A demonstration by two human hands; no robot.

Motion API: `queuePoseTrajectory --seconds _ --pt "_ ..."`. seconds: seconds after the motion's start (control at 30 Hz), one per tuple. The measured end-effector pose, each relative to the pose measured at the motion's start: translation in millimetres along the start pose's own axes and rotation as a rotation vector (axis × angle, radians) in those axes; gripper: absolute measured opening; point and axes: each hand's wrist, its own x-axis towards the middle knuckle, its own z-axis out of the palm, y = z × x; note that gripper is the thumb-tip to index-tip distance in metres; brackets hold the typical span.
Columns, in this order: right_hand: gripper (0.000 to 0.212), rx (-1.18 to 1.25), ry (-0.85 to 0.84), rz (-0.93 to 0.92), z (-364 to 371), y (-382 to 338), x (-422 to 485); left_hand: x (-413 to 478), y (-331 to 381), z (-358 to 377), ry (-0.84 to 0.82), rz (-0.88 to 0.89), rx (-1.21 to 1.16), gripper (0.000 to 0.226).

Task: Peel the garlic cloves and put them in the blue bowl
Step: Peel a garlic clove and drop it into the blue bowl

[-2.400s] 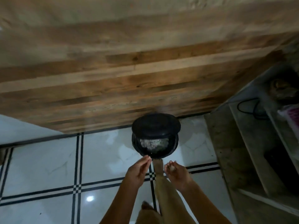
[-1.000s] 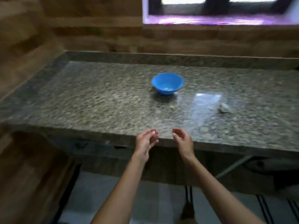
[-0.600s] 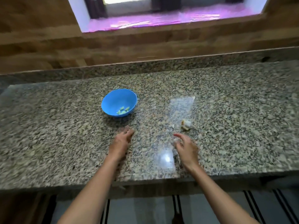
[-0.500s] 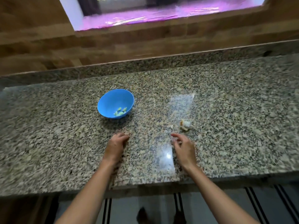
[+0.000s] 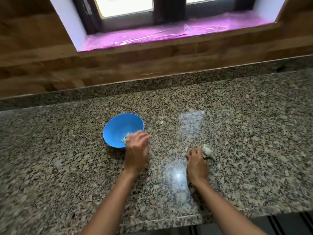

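A blue bowl [image 5: 121, 128] stands on the granite counter [image 5: 245, 133] with a few pale peeled cloves inside near its right wall. My left hand [image 5: 137, 150] hovers at the bowl's near right rim, blurred, fingers loosely spread and nothing visible in it. My right hand [image 5: 196, 162] rests on the counter with its fingertips on a whitish garlic piece [image 5: 208, 152] in papery skin. A small loose bit [image 5: 186, 148] lies just left of those fingertips. Whether the right fingers grip the garlic or only touch it is unclear.
A granite upstand and a wooden wall [image 5: 42, 70] run along the back. Above them is a window with a pink-covered sill [image 5: 169, 33]. The counter's front edge [image 5: 169, 219] is close to me, with striped floor [image 5: 279, 224] below at the right.
The view swung up from a black bin on the floor to the counter. My left hand moved up to the bowl's rim. My right hand reached forward onto the garlic.
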Motion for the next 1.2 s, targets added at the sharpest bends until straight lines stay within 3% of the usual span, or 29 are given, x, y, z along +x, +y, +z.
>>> queuePoseTrajectory --seconds 0.07,0.13,0.27,0.4,0.6,0.7,0.8,0.9,0.97,1.07,1.2 --pt "0.016 -0.004 0.032 0.017 0 -3 -5 -19 17 13 -0.1 -0.013 -0.18 0.026" --pt "0.023 0.015 0.062 0.008 -1 -7 -11 -32 30 26 -0.249 -0.139 -0.309 0.028" --pt "0.052 -0.024 0.066 -0.034 -3 -10 -6 -35 42 47 -0.401 -0.26 -0.362 0.031" --pt "0.036 -0.193 0.002 -0.023 -4 -16 9 -36 41 52 -0.443 -0.316 -0.365 0.031" --pt "0.02 -0.107 0.037 -0.022 4 -12 6 -38 31 44 -0.39 -0.426 -0.422 0.028" --pt "0.015 0.083 0.061 -0.006 -3 -13 -5 -42 27 41 -0.375 -0.525 -0.537 0.028" --pt "0.004 0.331 0.002 0.073 -4 -16 -23 -48 27 43 -0.495 -0.563 -0.614 0.025" --pt "0.006 0.866 -0.189 0.271 -4 -19 -36 -54 35 43 -0.617 -0.527 -0.699 0.026" --pt "0.009 1.153 -0.309 0.362 -10 -19 -42 -56 39 40 -0.624 -0.615 -0.867 0.022" --pt "0.012 1.172 -0.415 0.306 -19 -15 -44 -58 41 35 -0.599 -0.681 -1.013 0.016" --pt "0.018 1.009 -0.439 0.16 -23 -13 -48 -54 38 28 -0.628 -0.693 -0.878 0.008"
